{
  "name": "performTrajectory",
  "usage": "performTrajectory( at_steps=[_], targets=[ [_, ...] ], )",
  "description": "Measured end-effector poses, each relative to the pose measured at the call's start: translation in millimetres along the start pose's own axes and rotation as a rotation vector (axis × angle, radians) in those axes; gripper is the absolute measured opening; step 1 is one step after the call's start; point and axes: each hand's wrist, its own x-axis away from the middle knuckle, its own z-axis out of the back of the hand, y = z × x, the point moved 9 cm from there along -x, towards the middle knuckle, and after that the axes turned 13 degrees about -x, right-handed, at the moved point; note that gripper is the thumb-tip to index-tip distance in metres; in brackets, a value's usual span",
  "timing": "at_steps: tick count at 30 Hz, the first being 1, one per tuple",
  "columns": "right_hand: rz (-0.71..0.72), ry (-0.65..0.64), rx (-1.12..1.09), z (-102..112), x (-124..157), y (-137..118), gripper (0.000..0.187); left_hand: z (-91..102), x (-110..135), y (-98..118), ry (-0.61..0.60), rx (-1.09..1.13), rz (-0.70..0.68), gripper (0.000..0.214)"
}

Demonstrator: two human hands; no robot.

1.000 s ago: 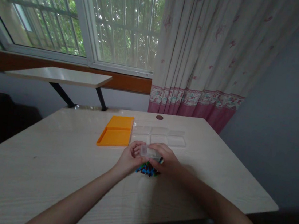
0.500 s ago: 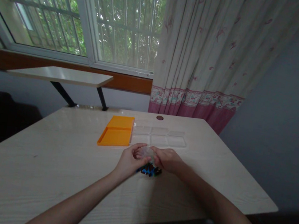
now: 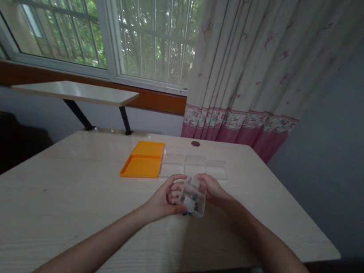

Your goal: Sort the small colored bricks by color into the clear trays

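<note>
A small clear plastic box point(image 3: 198, 209) is held between my hands over the table. My left hand point(image 3: 163, 199) grips its left side, the thumb on the near edge by a white patch. At the far side, my right hand point(image 3: 212, 190) has its fingers closed on the box's upper part, which looks like a raised lid. Small coloured pieces point(image 3: 189, 214) show at the box's near edge and through its clear walls; whether they lie inside or under it I cannot tell.
Beyond my hands, an open orange case point(image 3: 141, 167) lies flat, with clear open boxes point(image 3: 194, 170) to its right. A raised shelf point(image 3: 77, 91) stands at the table's back left. A round cable hole point(image 3: 195, 143) sits near the back edge.
The clear box has tilted and moved slightly right and towards me, now covering most of the pile of coloured pieces. My right hand has shifted up along it.
</note>
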Motion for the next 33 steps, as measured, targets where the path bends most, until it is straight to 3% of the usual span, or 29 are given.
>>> performTrajectory(
  at_steps=[5, 10, 17, 21, 24, 28, 30, 33],
  targets=[
    [0.077, -0.101, -0.047, -1.3, 6.6, -14.8, 0.027, 13.7, -3.5, 5.5, 0.121, 0.007, -0.039, 0.076],
    [0.084, -0.231, 0.152, -7.5, 8.5, -11.8, 0.031, 37.3, -3.7, 12.5, 0.326, -0.004, -0.101, 0.078],
    [0.084, -0.181, 0.177, -12.9, 13.7, -13.6, 0.032, 33.5, -5.3, 6.4, 0.292, -0.037, -0.093, 0.080],
    [0.116, -0.161, 0.255, -6.4, 14.9, -28.3, 0.029, 33.9, -3.8, 8.8, 0.284, -0.187, -0.127, 0.081],
    [0.186, -0.112, 0.346, 12.6, 16.0, -59.5, 0.026, 43.2, -0.2, 23.2, 0.323, -0.538, -0.163, 0.073],
    [0.328, 0.045, 0.461, 59.3, 29.4, -122.8, 0.026, 57.9, 3.6, 46.0, 0.334, -1.171, -0.229, 0.034],
    [0.419, 0.180, 0.495, 89.9, 43.4, -155.2, 0.029, 71.3, 3.7, 49.3, 0.349, -1.381, -0.196, 0.021],
    [0.508, 0.319, 0.567, 130.4, 63.1, -187.1, 0.026, 93.4, 2.2, 46.9, 0.366, -1.554, -0.096, 0.020]
  ],
)
